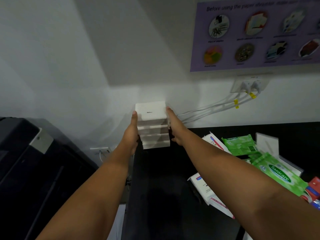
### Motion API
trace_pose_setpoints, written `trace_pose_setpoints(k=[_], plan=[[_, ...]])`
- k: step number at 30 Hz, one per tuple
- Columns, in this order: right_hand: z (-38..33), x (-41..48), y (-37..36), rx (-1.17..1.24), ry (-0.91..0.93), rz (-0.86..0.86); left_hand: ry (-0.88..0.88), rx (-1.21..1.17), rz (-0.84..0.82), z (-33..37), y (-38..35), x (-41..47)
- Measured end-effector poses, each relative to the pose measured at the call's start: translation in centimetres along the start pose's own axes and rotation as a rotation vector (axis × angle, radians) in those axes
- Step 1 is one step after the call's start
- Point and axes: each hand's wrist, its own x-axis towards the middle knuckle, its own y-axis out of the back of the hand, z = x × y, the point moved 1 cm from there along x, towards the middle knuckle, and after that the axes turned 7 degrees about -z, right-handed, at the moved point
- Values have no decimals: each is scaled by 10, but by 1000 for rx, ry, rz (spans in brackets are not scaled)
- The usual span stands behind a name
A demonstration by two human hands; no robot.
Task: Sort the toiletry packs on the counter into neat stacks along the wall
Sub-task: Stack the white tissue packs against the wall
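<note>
Purple shredder poster (256,33) hangs high on the white wall (69,58). Just below it, a double wall socket (249,85) with two plugs, white cables (211,108) trailing leftward. Far below-left, a dark machine (34,161).

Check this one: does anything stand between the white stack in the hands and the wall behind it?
Nothing visible does. The left hand and right hand press the sides of the stack of white packs, which sits at the counter's far left end against the wall. The loose packs lie to the right.
</note>
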Motion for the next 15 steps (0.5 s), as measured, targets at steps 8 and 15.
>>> trace_pose_setpoints(k=[8, 15], plan=[[48, 13, 1, 268, -41, -6, 92, -116, -9, -60, 0, -7], [53, 11, -2, 284, -18, -32, 63, -95, -13, -54, -4, 0]])
